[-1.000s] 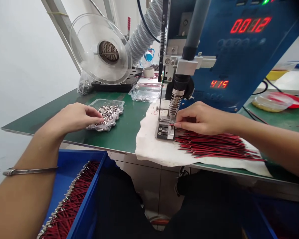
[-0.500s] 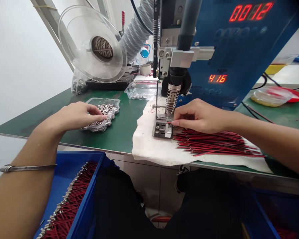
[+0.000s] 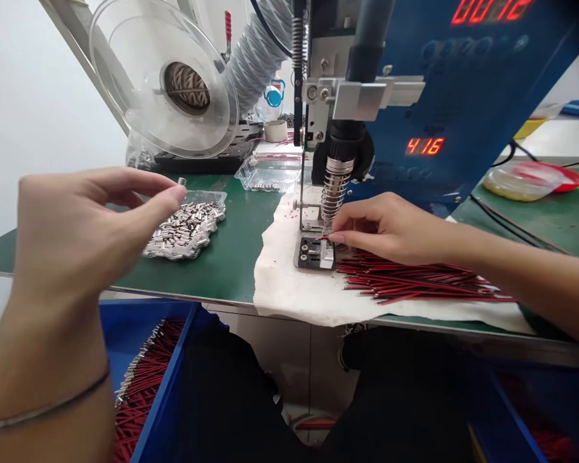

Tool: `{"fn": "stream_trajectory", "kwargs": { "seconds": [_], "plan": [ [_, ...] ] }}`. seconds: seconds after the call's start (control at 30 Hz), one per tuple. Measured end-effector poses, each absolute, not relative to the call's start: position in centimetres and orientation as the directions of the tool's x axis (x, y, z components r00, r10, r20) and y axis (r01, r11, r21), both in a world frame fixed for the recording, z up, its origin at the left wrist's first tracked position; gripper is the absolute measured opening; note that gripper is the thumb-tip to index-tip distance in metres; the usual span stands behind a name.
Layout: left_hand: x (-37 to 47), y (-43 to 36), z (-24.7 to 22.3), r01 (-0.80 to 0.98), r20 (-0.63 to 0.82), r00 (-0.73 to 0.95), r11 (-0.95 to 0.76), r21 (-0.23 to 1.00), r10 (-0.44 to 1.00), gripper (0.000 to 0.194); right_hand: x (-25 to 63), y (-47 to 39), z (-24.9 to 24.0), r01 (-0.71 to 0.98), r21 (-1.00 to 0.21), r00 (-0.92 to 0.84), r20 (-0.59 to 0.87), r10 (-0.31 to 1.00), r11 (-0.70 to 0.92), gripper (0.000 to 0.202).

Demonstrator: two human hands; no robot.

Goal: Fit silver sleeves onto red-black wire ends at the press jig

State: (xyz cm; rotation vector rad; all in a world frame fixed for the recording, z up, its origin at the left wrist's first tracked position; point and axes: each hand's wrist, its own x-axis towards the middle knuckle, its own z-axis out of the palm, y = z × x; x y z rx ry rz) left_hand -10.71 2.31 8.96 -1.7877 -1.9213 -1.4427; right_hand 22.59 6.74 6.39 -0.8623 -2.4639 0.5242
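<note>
My left hand (image 3: 91, 225) is raised, thumb and forefinger pinching a small silver metal part (image 3: 182, 182). Below and behind it, a clear plastic tray (image 3: 212, 196) holds a heap of similar silver parts (image 3: 183, 225). My right hand (image 3: 390, 228) pinches a thin red wire (image 3: 323, 238), its end lying over a small black metal fixture (image 3: 313, 253). Right above that fixture stands the spring-wrapped tip (image 3: 336, 190) of a soldering machine (image 3: 410, 109). Under my right hand, a bundle of red and black wires (image 3: 415, 283) rests on a white cloth (image 3: 289, 289).
At lower left, a blue bin (image 3: 174, 379) contains wires with silver ends. A clear plastic box (image 3: 265, 173) sits behind the tray. A fume hood (image 3: 135, 83) with a grey hose (image 3: 260, 58) stands at back left. Another blue bin (image 3: 516, 411) is at lower right.
My left hand has lifted from the tray, back toward me, with a silver part between its fingertips. The right hand stays at the fixture with the wire. The view has shifted slightly.
</note>
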Motion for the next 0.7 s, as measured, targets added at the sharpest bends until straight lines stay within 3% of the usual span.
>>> {"fn": "stream_trajectory", "kwargs": {
  "seconds": [0.1,0.13,0.17,0.53,0.7],
  "plan": [
    [-7.0,0.5,7.2,0.766,0.763,-0.142,-0.418,0.489,0.631,0.009,22.7,6.4,5.7,0.476,-0.520,-0.636,0.353,0.686,0.709,0.027],
    [-5.9,0.2,6.4,0.745,0.811,-0.056,-0.516,0.422,0.582,0.005,22.7,6.3,5.6,0.476,-0.521,-0.623,0.369,0.690,0.709,0.026],
    [-4.8,0.0,5.7,0.726,0.806,-0.018,-0.546,0.417,0.591,0.009,22.7,6.2,5.4,0.473,-0.520,-0.615,0.384,0.689,0.711,0.024],
    [-0.4,0.7,3.6,0.691,0.753,0.047,-0.566,0.450,0.656,0.015,22.7,5.8,5.4,0.464,-0.531,-0.608,0.392,0.691,0.709,0.022],
    [-0.4,1.3,3.6,0.660,0.744,0.015,-0.566,0.494,0.668,0.019,22.6,5.7,4.8,0.471,-0.623,-0.549,0.346,0.761,0.624,0.018]
  ]
}}
